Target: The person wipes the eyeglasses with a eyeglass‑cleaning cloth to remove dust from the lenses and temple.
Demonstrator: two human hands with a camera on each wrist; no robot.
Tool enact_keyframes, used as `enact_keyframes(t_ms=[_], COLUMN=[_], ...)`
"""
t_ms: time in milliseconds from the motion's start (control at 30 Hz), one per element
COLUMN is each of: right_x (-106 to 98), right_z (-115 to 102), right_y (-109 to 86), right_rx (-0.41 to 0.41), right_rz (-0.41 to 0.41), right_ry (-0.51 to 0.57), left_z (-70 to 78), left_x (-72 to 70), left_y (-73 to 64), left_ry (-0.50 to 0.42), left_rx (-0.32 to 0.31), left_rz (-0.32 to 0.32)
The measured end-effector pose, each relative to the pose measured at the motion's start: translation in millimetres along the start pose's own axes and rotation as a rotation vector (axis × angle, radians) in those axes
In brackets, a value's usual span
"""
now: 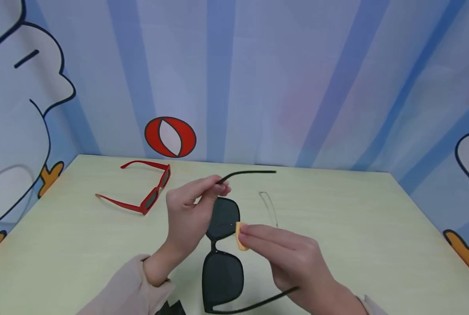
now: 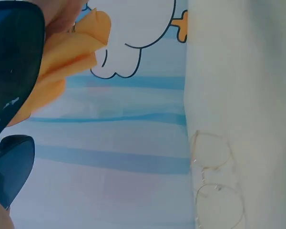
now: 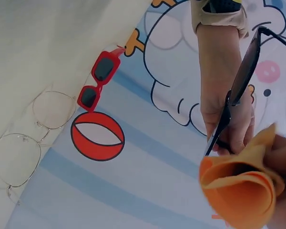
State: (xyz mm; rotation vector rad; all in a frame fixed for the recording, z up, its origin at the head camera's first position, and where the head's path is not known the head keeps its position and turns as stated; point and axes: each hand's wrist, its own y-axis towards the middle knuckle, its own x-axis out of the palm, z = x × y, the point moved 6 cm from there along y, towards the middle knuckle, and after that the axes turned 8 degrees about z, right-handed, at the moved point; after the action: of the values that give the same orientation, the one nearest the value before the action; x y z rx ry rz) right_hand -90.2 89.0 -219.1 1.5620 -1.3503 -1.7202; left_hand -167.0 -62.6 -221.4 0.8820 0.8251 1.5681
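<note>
My left hand [image 1: 188, 210] grips a pair of black sunglasses [image 1: 222, 280] at the upper temple, close to the hinge. The frame is held up over the table with its two dark lenses one above the other and both temples unfolded. A folded orange cloth [image 1: 240, 238] is pinched between the thumb and fingers of my right hand [image 1: 293, 253], right by the edge of the upper lens. In the right wrist view, the bunched cloth [image 3: 238, 186] overlaps the lower end of the sunglasses [image 3: 229, 107]. The lower temple passes in front of my right wrist in the head view.
Red sunglasses [image 1: 149, 199] lie unfolded at the back left of the pale table [image 1: 356, 227]. Thin wire-rimmed glasses [image 3: 16, 160] rest on the table behind my right hand. A blue striped backdrop [image 1: 273, 87] with cartoon prints rises along the table's back edge.
</note>
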Motion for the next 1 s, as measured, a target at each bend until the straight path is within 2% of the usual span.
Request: enact_keyframes(t_ms=[67,100,167,233,300,400,500,600,733,800,1000], right_x=[-2.2,-0.7,5.6,12.4,17.6,22.7,28.7,34.3,36.8,36.1,31.5], right_z=[-5.9,-9.3,-14.9,-19.1,-21.8,-26.2,-31.5,-36.6,-39.2,-39.3,-39.8], right_y=[-0.3,-1.7,-7.2,-11.5,-13.3,-8.7,-4.6,-3.4,-3.8,-4.3,-4.2], right_rx=[-0.124,-0.188,-0.257,-0.290,-0.273,-0.270,-0.294,-0.363,-0.408,-0.379,-0.216], right_rz=[0.012,-0.016,-0.120,-0.212,-0.253,-0.205,-0.146,-0.077,0.001,0.021,0.046], right_ry=[0.074,0.090,0.113,0.096,0.045,-0.064,-0.176,-0.269,-0.347,-0.367,-0.390], left_z=[0.1,0.1,1.1,2.4,3.8,6.7,10.3,12.8,14.8,16.8,22.3], left_x=[-2.0,-2.7,-2.8,-1.0,2.1,5.7,5.4,3.7,1.4,-0.3,-3.3], left_y=[6.0,8.5,11.6,12.6,12.3,11.5,10.2,8.7,9.4,10.9,14.0], left_ry=[-0.015,-0.021,-0.021,-0.027,-0.020,-0.005,0.040,0.072,0.094,0.104,0.142], left_rx=[0.010,0.015,0.033,0.043,0.045,0.047,0.079,0.100,0.106,0.114,0.139], left_rz=[0.033,0.049,0.074,0.094,0.106,0.119,0.131,0.146,0.173,0.194,0.240])
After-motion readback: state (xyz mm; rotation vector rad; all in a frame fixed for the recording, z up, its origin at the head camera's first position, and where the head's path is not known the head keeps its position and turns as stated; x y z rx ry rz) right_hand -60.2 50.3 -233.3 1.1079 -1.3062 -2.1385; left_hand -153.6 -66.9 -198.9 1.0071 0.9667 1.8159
